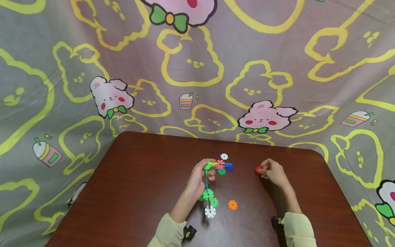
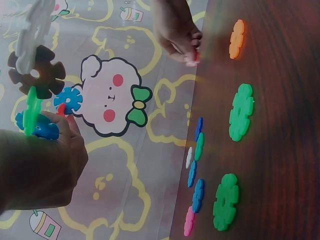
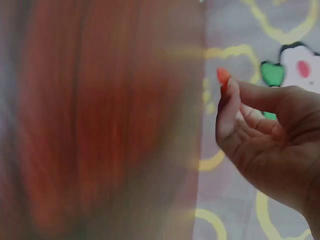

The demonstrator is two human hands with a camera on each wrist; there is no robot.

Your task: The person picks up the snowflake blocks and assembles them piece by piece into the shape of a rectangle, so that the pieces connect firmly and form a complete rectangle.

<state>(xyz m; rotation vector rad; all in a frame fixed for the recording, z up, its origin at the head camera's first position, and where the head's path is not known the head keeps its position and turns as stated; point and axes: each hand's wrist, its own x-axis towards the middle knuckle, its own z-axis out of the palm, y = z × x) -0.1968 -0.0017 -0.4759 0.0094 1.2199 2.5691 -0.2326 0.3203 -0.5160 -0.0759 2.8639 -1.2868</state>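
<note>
Pinching red disc (image 1: 258, 169) between thumb and forefinger of right hand (image 1: 274, 173), probably with tips only for leaving slotted rim accessible. Holding it well to the right of linked discs (image 2: 46, 75), apparently clear of tabletop (image 1: 139, 192). Gripping linked discs in left hand (image 1: 196, 178) with curled fingers, likely for steadying an awkward branching shape while leaving outer ends exposed. Noting orange disc (image 1: 232, 207) lying flat on near side, perhaps for easy reach. Failing to tell linked from loose around left hand in head view, owing to overlap.
</note>
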